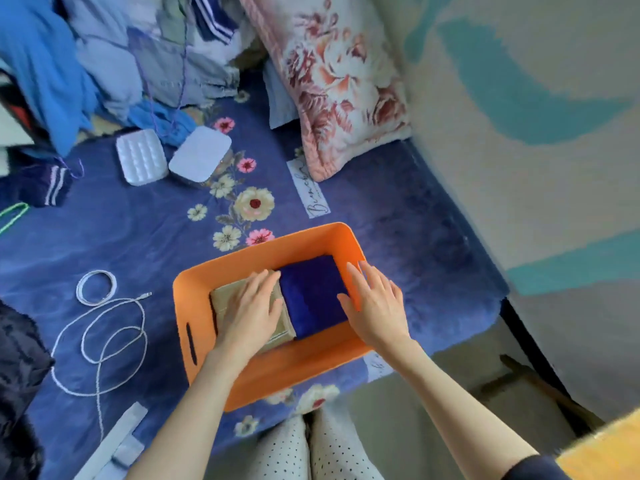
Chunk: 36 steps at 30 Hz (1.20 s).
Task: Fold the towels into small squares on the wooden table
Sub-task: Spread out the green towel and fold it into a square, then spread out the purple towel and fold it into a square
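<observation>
An orange plastic bin sits on a blue flowered bed cover. Inside it lie two folded towels side by side: a beige one on the left and a dark blue one on the right. My left hand lies flat on the beige towel with straight fingers. My right hand is spread over the right edge of the blue towel and the bin's right wall, fingers straight. A corner of a wooden table shows at the bottom right.
A white cable lies coiled on the bed cover left of the bin. Two white plastic boxes, a floral pillow and a heap of blue clothes lie further back. A wall rises on the right.
</observation>
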Motion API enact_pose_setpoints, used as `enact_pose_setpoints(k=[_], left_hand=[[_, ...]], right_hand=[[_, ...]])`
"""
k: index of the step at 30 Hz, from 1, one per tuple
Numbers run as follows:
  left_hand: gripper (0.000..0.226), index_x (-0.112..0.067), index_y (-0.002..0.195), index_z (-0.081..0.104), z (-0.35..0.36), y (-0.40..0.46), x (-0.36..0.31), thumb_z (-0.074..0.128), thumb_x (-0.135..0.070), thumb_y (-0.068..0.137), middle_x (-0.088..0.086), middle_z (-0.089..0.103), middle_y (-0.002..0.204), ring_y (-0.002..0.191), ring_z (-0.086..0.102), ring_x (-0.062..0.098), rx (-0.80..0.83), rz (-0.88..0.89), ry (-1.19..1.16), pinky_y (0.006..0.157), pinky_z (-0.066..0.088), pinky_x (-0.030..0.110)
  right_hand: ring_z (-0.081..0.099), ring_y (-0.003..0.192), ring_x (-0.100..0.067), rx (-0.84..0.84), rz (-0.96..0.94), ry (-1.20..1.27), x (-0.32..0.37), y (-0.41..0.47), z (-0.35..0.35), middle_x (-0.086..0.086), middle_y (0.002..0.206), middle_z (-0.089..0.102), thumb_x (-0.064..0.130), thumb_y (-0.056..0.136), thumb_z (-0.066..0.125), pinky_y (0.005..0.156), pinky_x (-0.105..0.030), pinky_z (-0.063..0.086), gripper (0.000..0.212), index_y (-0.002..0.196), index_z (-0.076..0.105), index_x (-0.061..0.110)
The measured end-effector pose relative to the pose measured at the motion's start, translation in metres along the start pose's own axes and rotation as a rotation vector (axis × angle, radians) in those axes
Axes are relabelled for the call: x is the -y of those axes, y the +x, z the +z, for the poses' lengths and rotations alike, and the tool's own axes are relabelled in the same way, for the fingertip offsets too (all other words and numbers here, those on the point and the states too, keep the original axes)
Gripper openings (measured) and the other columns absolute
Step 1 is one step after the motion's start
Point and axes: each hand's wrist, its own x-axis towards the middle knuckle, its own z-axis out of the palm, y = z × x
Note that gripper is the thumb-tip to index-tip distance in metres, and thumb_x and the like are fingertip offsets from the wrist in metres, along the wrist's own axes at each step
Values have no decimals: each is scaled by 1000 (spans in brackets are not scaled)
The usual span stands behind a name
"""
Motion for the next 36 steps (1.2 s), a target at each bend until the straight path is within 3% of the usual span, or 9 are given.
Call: enact_pose_setpoints(k=[4, 7, 14, 17, 20, 25, 29, 32, 36], left_hand=[[52, -20, 143, 34, -4, -3, -45, 29, -37, 94, 2, 29, 152, 143, 20, 19, 62, 200, 79, 114, 15, 37], [62, -18, 136, 48, -2, -7, -72, 23, -46, 87, 8, 45, 142, 135, 37, 28, 76, 412, 140, 108, 28, 48], [62, -16, 131, 54, 12, -42, -140, 21, -42, 84, 11, 53, 134, 127, 47, 31, 221, 908, 260, 101, 38, 49], [51, -14, 120, 62, 27, -75, -176, 32, -35, 84, 13, 64, 119, 109, 61, 33, 276, 1121, 303, 83, 50, 50], [41, -18, 120, 53, 42, -120, -210, 35, -30, 85, 14, 66, 114, 102, 64, 33, 319, 1373, 271, 77, 54, 47], [40, -20, 122, 44, 67, -217, -248, 36, -28, 84, 11, 64, 115, 108, 54, 26, 412, 1713, 218, 80, 54, 43], [46, -18, 126, 54, 91, -310, -247, 34, -35, 88, 10, 60, 124, 114, 57, 29, 541, 1886, 188, 96, 42, 38], [44, -18, 130, 52, 104, -388, -227, 39, -34, 92, 10, 55, 131, 123, 51, 31, 623, 2027, 148, 98, 44, 51], [45, -19, 131, 51, 114, -493, -187, 37, -29, 90, 9, 54, 134, 127, 47, 29, 737, 2197, 99, 102, 40, 47]], right_hand=[[62, 109, -32, -96, 158, -63, -21, -46, -35, -11, 122, 63, 45, 78, 48, 84, -52, 50, 53, 123, 59, 19], [63, 109, -31, -138, 312, -95, -36, -89, -47, -12, 121, 63, 47, 76, 54, 83, -52, 50, 55, 122, 60, 18], [64, 106, -30, -301, 752, -38, -45, -219, -63, -12, 117, 65, 48, 78, 46, 80, -50, 51, 56, 121, 62, 17], [56, 119, -29, -424, 931, 14, -39, -285, -66, -14, 129, 58, 47, 83, 43, 91, -52, 45, 57, 131, 53, 17], [23, 142, -20, -471, 1119, 42, -28, -353, -66, -5, 153, 27, 45, 95, 41, 113, -46, 19, 58, 147, 24, 26], [13, 145, -17, -580, 1392, 72, 13, -463, -55, -2, 157, 15, 48, 96, 34, 116, -41, 10, 60, 149, 12, 30], [14, 144, -17, -638, 1616, 76, 66, -552, -31, -2, 157, 16, 48, 96, 35, 116, -39, 9, 60, 149, 14, 29], [28, 140, -24, -707, 1774, 62, 117, -616, -7, -7, 152, 29, 53, 92, 30, 112, -45, 20, 62, 146, 28, 25], [37, 135, -28, -703, 1975, 44, 194, -696, 26, -9, 149, 36, 52, 87, 30, 108, -48, 29, 65, 145, 33, 23]])
